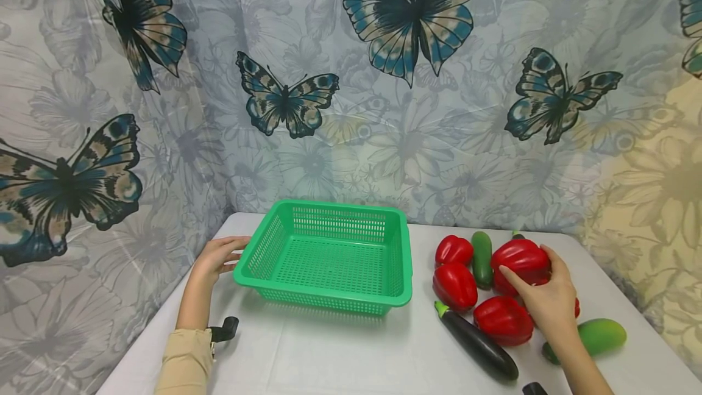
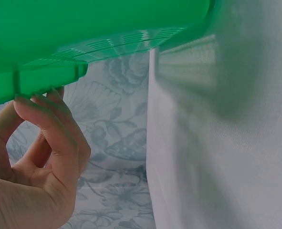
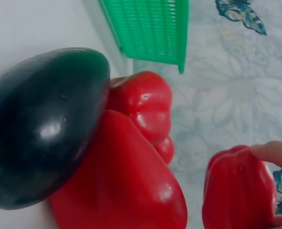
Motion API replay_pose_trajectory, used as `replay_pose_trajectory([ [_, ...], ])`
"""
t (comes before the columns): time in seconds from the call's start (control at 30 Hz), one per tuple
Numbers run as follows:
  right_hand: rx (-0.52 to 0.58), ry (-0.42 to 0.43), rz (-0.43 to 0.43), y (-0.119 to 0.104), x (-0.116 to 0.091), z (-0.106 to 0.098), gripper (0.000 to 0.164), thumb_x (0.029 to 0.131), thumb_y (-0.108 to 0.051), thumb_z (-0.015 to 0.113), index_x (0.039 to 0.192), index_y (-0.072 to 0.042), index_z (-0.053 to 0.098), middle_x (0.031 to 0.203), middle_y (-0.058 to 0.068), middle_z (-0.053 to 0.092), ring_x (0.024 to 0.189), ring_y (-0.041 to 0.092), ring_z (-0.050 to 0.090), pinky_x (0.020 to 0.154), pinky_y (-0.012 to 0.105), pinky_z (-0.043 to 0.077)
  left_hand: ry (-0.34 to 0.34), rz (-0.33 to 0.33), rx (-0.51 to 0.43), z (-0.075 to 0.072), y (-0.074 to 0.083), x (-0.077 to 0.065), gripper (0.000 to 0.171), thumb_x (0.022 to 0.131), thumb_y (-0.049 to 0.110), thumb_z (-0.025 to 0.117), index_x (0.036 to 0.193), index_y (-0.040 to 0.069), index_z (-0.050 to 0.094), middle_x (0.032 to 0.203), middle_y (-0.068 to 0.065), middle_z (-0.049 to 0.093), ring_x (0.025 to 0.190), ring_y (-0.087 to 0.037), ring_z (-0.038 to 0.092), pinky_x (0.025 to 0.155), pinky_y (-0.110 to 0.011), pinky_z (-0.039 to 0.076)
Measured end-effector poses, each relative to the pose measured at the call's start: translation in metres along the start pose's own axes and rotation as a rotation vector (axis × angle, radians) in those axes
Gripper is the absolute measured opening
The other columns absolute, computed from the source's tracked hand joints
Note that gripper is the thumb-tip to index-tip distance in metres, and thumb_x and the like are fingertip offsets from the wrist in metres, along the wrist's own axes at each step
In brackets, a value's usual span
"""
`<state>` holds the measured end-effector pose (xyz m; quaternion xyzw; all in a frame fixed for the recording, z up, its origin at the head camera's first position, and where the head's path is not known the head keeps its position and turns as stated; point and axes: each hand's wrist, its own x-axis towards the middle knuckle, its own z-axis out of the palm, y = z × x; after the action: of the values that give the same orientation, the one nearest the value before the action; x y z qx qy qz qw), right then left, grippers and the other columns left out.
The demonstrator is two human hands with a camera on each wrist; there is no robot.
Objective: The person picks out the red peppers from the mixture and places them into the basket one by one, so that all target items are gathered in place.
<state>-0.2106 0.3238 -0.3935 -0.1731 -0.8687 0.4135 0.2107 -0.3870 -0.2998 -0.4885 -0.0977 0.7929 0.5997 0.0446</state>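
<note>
My right hand [image 1: 553, 300] grips a red bell pepper [image 1: 522, 259], thumb on its near side and fingers round the far side. The right wrist view shows that pepper [image 3: 238, 191] apart from the others, with fingertips at its top and lower side. At the left, the curled fingers of my left hand [image 1: 215, 259] hold the rim of a green plastic basket [image 1: 329, 305]. Seen closer in the left wrist view, the fingertips meet the rim's edge [image 2: 50, 78]. The basket has slotted walls, and its inside shows bare.
Around the right hand lie several red bell peppers [image 1: 455, 286], a cucumber [image 1: 482, 261], an eggplant [image 1: 478, 345] and a green mango-like fruit [image 1: 602, 336]. A white cloth [image 1: 329, 352] covers the table. Butterfly-patterned curtain [image 1: 351, 157] hangs behind and at the sides.
</note>
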Motion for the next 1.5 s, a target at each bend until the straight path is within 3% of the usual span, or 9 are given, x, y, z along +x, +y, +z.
replay_pose_trajectory([
  [0.1,-0.016,0.007,-0.020,-0.001,0.000,0.002,0.092,0.088,-0.036,0.071,0.156,-0.005,0.016,0.151,0.028,0.033,0.128,0.044,0.038,0.082,0.042,0.053,-0.001,0.007,0.001,0.000,-0.001,0.001,0.079,0.070,0.070,0.074,0.130,0.019,0.062,0.134,-0.006,0.059,0.102,-0.015,0.067,0.086,-0.032,0.058],
  [0.13,-0.020,0.008,-0.025,-0.002,0.001,0.002,0.092,0.088,-0.036,0.071,0.156,-0.005,0.016,0.151,0.028,0.033,0.127,0.044,0.039,0.082,0.041,0.053,-0.001,0.010,0.001,-0.001,-0.001,0.000,0.079,0.071,0.070,0.074,0.130,0.019,0.062,0.134,-0.006,0.059,0.102,-0.015,0.067,0.085,-0.032,0.058],
  [0.2,-0.012,0.008,-0.027,-0.003,0.001,0.003,0.092,0.088,-0.035,0.071,0.156,-0.005,0.016,0.151,0.028,0.033,0.128,0.044,0.039,0.084,0.041,0.054,-0.001,0.014,-0.002,0.000,0.000,0.000,0.078,0.071,0.069,0.074,0.130,0.019,0.063,0.133,-0.006,0.059,0.102,-0.014,0.067,0.085,-0.032,0.058],
  [0.3,0.008,0.003,-0.034,-0.005,0.002,0.005,0.092,0.089,-0.034,0.070,0.156,-0.005,0.015,0.152,0.028,0.031,0.130,0.046,0.037,0.094,0.064,0.047,-0.001,0.017,-0.008,0.000,0.001,-0.002,0.078,0.070,0.069,0.074,0.129,0.019,0.063,0.132,-0.006,0.060,0.102,-0.015,0.067,0.085,-0.032,0.058],
  [0.37,0.026,0.001,-0.040,-0.006,0.002,0.006,0.092,0.089,-0.033,0.070,0.156,-0.004,0.014,0.152,0.029,0.030,0.131,0.047,0.036,0.097,0.069,0.041,0.002,0.019,-0.010,0.000,0.000,-0.001,0.078,0.071,0.069,0.074,0.129,0.019,0.063,0.132,-0.006,0.060,0.101,-0.015,0.068,0.085,-0.032,0.058],
  [0.8,0.054,-0.030,-0.093,-0.015,0.005,0.019,0.088,0.089,-0.030,0.070,0.155,-0.004,0.017,0.149,0.028,0.033,0.129,0.046,0.035,0.095,0.068,0.044,0.011,0.014,-0.004,0.001,-0.003,0.003,0.079,0.069,0.070,0.075,0.129,0.020,0.063,0.133,-0.006,0.060,0.102,-0.016,0.067,0.084,-0.033,0.058],
  [1.23,0.082,-0.105,-0.064,-0.030,0.011,0.031,0.093,0.089,-0.033,0.071,0.156,-0.007,0.012,0.152,0.028,0.029,0.134,0.047,0.032,0.099,0.068,0.041,0.027,-0.010,-0.036,-0.001,-0.012,0.017,0.074,0.070,0.064,0.078,0.127,0.019,0.065,0.131,-0.006,0.061,0.102,-0.020,0.068,0.081,-0.035,0.059],
  [1.5,0.117,-0.102,-0.068,-0.043,0.014,0.039,0.090,0.088,-0.032,0.071,0.156,-0.008,0.017,0.150,0.025,0.035,0.132,0.043,0.037,0.105,0.061,0.042,0.027,-0.003,-0.039,-0.001,-0.013,0.017,0.073,0.069,0.064,0.078,0.126,0.019,0.066,0.128,-0.005,0.063,0.098,-0.017,0.069,0.078,-0.035,0.059],
])
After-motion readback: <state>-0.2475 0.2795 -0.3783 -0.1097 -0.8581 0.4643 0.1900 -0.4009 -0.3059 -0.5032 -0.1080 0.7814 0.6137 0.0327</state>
